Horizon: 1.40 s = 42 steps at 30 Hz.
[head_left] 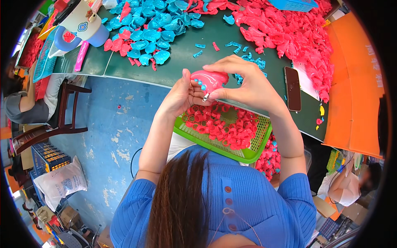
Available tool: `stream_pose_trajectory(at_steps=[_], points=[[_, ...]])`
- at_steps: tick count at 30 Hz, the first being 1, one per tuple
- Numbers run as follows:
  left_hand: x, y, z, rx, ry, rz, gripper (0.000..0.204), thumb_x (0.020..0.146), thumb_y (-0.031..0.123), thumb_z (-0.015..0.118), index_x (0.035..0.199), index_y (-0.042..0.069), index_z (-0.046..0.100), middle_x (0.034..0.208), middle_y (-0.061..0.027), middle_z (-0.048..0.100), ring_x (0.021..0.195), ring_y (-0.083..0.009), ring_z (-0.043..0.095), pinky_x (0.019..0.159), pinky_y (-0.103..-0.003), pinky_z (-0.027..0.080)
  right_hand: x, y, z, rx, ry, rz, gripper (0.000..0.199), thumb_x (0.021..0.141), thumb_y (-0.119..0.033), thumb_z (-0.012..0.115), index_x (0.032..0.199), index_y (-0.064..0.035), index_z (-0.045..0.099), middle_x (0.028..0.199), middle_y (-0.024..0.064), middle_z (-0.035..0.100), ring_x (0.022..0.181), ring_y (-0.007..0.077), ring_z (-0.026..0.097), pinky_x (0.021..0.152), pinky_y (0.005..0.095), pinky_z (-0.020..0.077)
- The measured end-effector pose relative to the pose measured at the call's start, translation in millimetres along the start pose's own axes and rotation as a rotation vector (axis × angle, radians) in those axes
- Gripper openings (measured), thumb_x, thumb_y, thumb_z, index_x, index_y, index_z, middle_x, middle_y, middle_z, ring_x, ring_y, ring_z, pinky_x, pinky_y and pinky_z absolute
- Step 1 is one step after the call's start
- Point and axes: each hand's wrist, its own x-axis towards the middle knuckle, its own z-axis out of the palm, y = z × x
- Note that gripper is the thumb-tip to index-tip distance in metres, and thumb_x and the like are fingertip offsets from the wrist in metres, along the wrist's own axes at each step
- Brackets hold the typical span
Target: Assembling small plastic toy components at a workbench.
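A glossy pink plastic shell [213, 78] is held between my two hands over the table's near edge. My left hand [180, 97] cups it from the left, thumb up and fingers curled beneath. From the right, my right hand [248, 80] pinches it, with thumb below and forefinger on top. Small blue beads [201, 84] show at the shell's left side. A short silvery metal piece [206, 97] sticks out under it near my right thumb; which hand bears it I cannot tell. Just below, a green basket [244, 158] of pink rings [223, 126] rests at my lap.
Blue shells [161, 27] are heaped at the back left, and a large mound of pink pieces [281, 35] covers the right. Small blue strips [254, 60] lie near my right hand. A phone [292, 89], a white-and-blue mug [82, 25] and an orange panel [351, 91] stand around.
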Motion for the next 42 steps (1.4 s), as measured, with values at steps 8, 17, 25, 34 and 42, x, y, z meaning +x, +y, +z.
stream_pose_trajectory(at_steps=[8,17,25,34,42], points=[[-2.2,4.4,6.1,0.112,-0.021,-0.009,0.079,0.082,0.067,0.029,0.113,-0.004,0.044,0.094,-0.0161,0.061,0.080,-0.0254,0.065,0.071,-0.039,0.056,-0.4,1.5,4.8,0.061,-0.020,0.045,0.050,0.067,-0.021,0.076,0.111,-0.0049,0.061,0.102,0.0109,0.060,0.095,0.0198,0.057,0.085,0.0303,0.0433],[-3.2,-4.3,29.4,0.459,0.091,0.527,0.055,0.074,-0.005,0.066,0.125,-0.002,0.045,0.107,-0.0106,0.057,0.096,-0.0188,0.058,0.079,-0.031,0.053,-5.8,13.1,2.8,0.299,0.150,0.148,0.049,0.074,-0.012,0.072,0.118,-0.0002,0.054,0.108,0.0084,0.056,0.098,0.0140,0.054,0.088,0.0262,0.0418],[-5.1,-5.3,37.1,0.430,0.044,0.719,0.053,0.076,-0.012,0.060,0.126,-0.001,0.045,0.113,-0.0112,0.051,0.103,-0.0178,0.054,0.080,-0.028,0.054,-12.7,11.5,6.7,0.414,0.120,0.149,0.049,0.081,-0.014,0.065,0.126,-0.0024,0.049,0.111,0.0089,0.053,0.100,0.0124,0.050,0.090,0.0268,0.0398],[-7.6,-11.5,38.5,0.471,0.071,0.687,0.051,0.078,-0.012,0.057,0.126,-0.003,0.043,0.112,-0.0094,0.050,0.102,-0.0151,0.053,0.080,-0.025,0.052,-14.2,14.5,16.1,0.247,0.160,0.047,0.049,0.079,-0.015,0.067,0.125,-0.0045,0.050,0.111,0.0105,0.054,0.101,0.0143,0.051,0.086,0.0267,0.0412],[-5.7,-1.6,44.4,-0.023,0.053,0.341,0.050,0.075,0.000,0.067,0.121,-0.005,0.048,0.105,-0.0076,0.057,0.097,-0.0121,0.054,0.080,-0.025,0.047,-17.6,17.2,29.5,-0.269,0.376,-0.165,0.053,0.070,-0.011,0.073,0.119,-0.0051,0.055,0.110,0.0120,0.056,0.099,0.0228,0.053,0.085,0.0305,0.0436]])
